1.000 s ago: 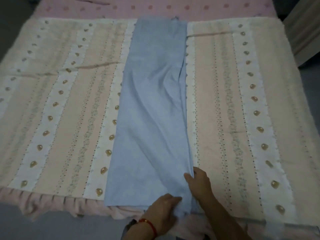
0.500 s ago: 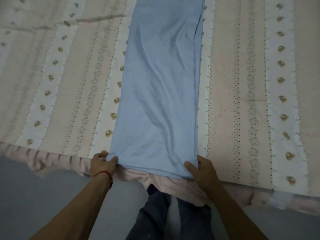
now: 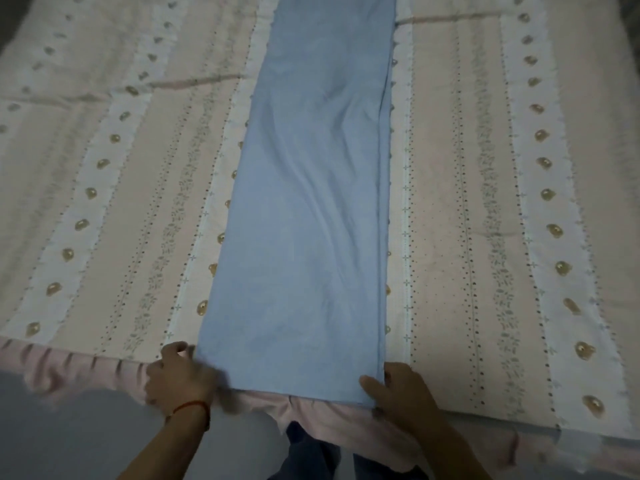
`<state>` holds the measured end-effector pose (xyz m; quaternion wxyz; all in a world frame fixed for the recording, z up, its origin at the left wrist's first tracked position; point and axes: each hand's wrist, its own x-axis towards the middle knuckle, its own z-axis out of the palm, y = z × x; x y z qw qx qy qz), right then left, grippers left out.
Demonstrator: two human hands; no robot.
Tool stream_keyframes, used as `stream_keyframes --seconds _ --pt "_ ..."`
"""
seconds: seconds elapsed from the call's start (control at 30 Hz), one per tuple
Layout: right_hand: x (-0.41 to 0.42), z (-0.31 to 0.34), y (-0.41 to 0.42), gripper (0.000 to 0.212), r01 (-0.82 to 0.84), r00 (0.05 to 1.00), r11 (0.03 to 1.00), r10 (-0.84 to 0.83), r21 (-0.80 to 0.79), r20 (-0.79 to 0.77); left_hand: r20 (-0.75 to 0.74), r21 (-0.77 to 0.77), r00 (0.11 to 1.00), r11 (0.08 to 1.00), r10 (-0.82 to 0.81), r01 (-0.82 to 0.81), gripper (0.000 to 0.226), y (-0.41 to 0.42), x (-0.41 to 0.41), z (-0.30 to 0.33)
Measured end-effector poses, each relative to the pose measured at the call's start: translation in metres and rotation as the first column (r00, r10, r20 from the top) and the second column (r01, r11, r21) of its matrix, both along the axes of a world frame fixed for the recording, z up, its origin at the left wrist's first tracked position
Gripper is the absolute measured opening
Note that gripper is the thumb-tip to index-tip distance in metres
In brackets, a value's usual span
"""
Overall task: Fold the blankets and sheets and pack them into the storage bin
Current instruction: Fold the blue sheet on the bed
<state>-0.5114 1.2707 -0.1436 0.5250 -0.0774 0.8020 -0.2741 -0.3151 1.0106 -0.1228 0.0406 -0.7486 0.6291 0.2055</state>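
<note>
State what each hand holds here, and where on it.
Left hand and right hand each grip a near corner of the blue sheet, at the bed's near edge.

No text, label, brand, number or sign can be read anywhere in the view; the bedspread (image 3: pixel 467 202) carries only a printed pattern of dots, small crosses and golden shapes, no letters.

Plain blue sheet (image 3: pixel 311 220); beige striped floral bedspread (image 3: pixel 467 202)
</note>
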Motion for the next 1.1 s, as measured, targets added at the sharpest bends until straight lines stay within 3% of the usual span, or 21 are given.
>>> stream_keyframes --seconds 0.07,0.13,0.2,0.3,0.4,0.47,0.53,0.67,0.8,0.93,1.1 --pt "-0.026 0.008 -0.014 0.032 -0.083 0.984 0.991 0.098 0.107 -0.149 0.000 -0.162 0.933 0.921 -0.359 0.354 0.050 0.004 -0.040 0.005" --pt "-0.063 0.013 -0.040 0.033 0.020 0.976 1.000 -0.015 0.021 -0.218 -0.068 -0.267 0.723 0.711 -0.687 0.651 0.054 0.001 -0.099 0.004" --pt "-0.100 0.013 -0.068 0.036 0.098 0.976 0.993 -0.109 -0.069 -0.187 -0.059 -0.307 0.585 0.572 -0.809 0.761 0.049 -0.012 -0.160 -0.002" --pt "-0.163 -0.013 -0.117 0.034 0.273 0.947 0.948 -0.295 -0.164 -0.129 0.031 -0.321 0.520 0.484 -0.853 0.814 0.052 -0.056 -0.253 -0.017" --pt "-0.215 -0.032 -0.162 0.046 0.373 0.911 0.895 -0.403 -0.244 -0.089 0.105 -0.334 0.601 0.542 -0.792 0.772 0.049 -0.103 -0.301 -0.039" --pt "-0.245 -0.039 -0.189 0.047 0.396 0.895 0.865 -0.438 -0.309 -0.081 0.032 -0.309 0.671 0.631 -0.741 0.711 0.050 -0.118 -0.313 -0.061" --pt "-0.273 -0.043 -0.214 0.039 0.415 0.869 0.833 -0.482 -0.366 -0.111 -0.078 -0.286 0.685 0.674 -0.725 0.681 0.055 -0.117 -0.315 -0.082" --pt "-0.321 -0.045 -0.264 0.029 0.450 0.825 0.758 -0.556 -0.472 -0.106 -0.006 -0.320 0.665 0.632 -0.747 0.706 0.061 -0.113 -0.311 -0.115" --pt "-0.358 -0.056 -0.301 0.038 0.351 0.834 0.816 -0.496 -0.460 -0.242 0.013 -0.339 0.657 0.615 -0.754 0.712 0.063 -0.121 -0.315 -0.130" --pt "-0.365 -0.063 -0.295 0.028 0.325 0.667 0.814 -0.558 -0.481 -0.493 -0.034 -0.343 0.640 0.610 -0.767 0.714 0.062 -0.120 -0.310 -0.127" --pt "-0.372 -0.084 -0.292 0.037 0.315 0.698 0.862 -0.494 -0.397 -0.519 -0.031 -0.332 0.639 0.611 -0.768 0.719 0.064 -0.123 -0.316 -0.127"
